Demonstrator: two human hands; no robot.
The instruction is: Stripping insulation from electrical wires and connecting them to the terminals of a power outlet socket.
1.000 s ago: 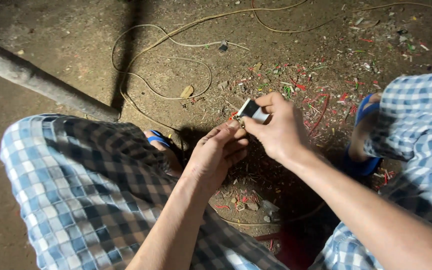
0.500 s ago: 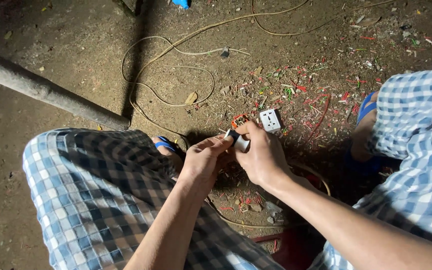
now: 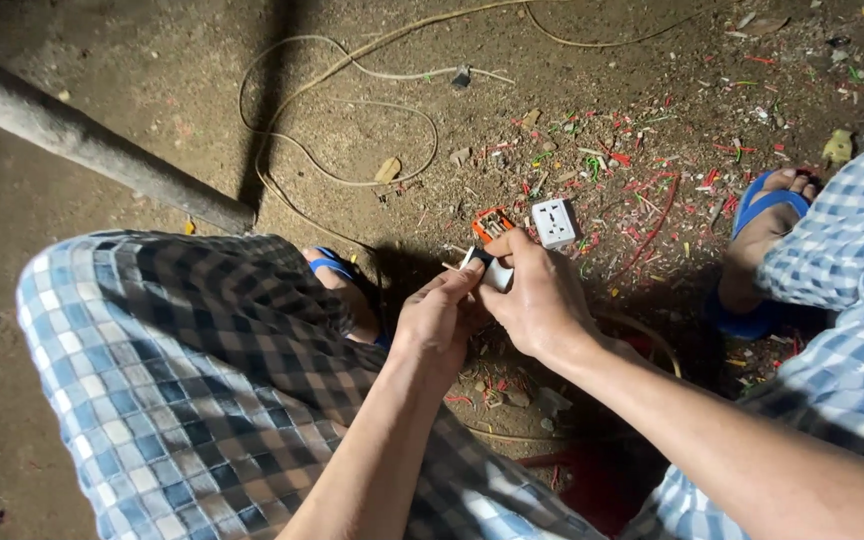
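Item: small white-and-black plug part [image 3: 490, 270], frame centre, pinched between our right hand [image 3: 542, 300] and left hand [image 3: 437, 320] fingertips. White socket faceplate [image 3: 555, 222], held a second earlier, now lay on the dirt just above, beside an orange piece [image 3: 492, 224].

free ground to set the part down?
Bare dirt left of the grey pipe, and inside the wire loop. Crowded: wire scraps around the white socket and orange piece, just beyond both hands.
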